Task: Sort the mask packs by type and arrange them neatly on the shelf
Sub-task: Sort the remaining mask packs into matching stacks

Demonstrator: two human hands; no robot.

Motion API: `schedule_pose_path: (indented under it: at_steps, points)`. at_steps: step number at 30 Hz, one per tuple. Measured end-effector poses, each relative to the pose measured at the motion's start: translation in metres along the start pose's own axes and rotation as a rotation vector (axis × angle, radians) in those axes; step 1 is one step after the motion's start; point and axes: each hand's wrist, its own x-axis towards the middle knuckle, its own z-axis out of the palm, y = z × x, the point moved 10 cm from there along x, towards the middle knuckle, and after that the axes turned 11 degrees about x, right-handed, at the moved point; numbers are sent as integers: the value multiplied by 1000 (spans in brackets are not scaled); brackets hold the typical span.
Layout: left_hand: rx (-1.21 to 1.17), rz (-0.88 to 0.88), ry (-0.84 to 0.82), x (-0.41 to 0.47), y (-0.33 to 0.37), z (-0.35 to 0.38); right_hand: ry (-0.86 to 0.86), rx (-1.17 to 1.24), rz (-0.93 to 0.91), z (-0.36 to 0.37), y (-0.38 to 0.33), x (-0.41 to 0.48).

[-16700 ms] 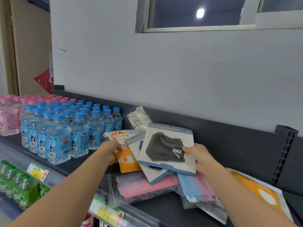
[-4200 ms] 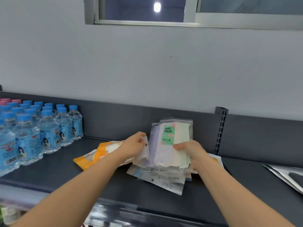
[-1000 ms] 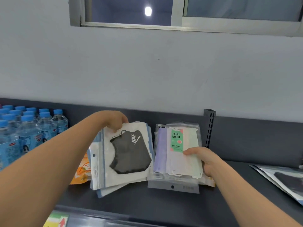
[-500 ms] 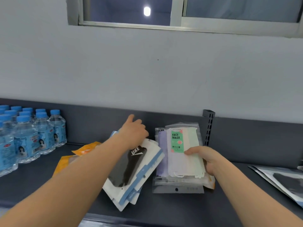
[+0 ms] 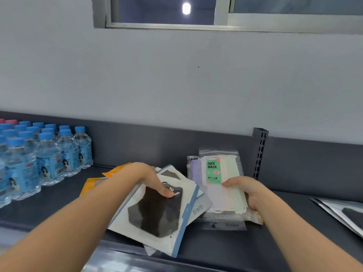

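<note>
A white and blue pack with a black mask [image 5: 157, 213] tops a slanted pile on the dark shelf [image 5: 59, 197]. My left hand [image 5: 149, 179] grips the pile's upper edge, its thumb pressed on the black mask. To the right, clear packs of pastel masks with a green FACE MASK label [image 5: 214, 171] lean toward the shelf's back panel. My right hand [image 5: 245, 190] holds their right side, thumb on the front. An orange pack [image 5: 92, 185] lies under my left forearm.
Rows of blue-capped water bottles [image 5: 49, 156] stand at the left. A slotted upright post [image 5: 259, 154] rises behind the pastel packs. Another black-mask pack [image 5: 343, 214] lies flat at the far right. The shelf's front edge runs just below the pile.
My left hand has pulled the black-mask pile down and toward me, and its thumb now presses the top pack. My right hand keeps holding the pastel packs in place.
</note>
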Motion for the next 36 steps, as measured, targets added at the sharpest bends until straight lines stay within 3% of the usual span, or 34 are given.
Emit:
schedule_pose_path:
  at_steps: [3,5,8,13,16,18,20,22,24,26,33,36]
  points:
    - [-12,-6,60,-2,-7,2,-10,7,-2,3,2,-1]
    - [-147,29,114,-4,-8,-2,-10,11,-5,4,2,-2]
    - [-325,189,172,-11,1,-17,-15,20,-10,4,2,-4]
    - [409,390,419,-40,57,-48,-20,18,-20,5,1,-5]
    - [519,499,291,-39,80,-22,-22,23,-21,5,1,-4]
    - [356,472,190,-33,75,-9,-27,22,-17,5,2,-4]
    - [161,412,297,-26,63,-20,-29,18,-13,6,2,-2]
    - [91,234,369,-14,33,-26,-26,11,-12,6,2,-2]
    - [140,-58,248,0,-10,-14,-23,6,-15,6,2,-2]
    - [76,-175,126,7,-35,1,-20,3,-17,6,1,-2]
    - [-276,287,104,-4,7,-1,-16,0,-18,9,2,-2]
    - [-187,425,55,-11,34,-1,-14,-3,-15,10,2,-2]
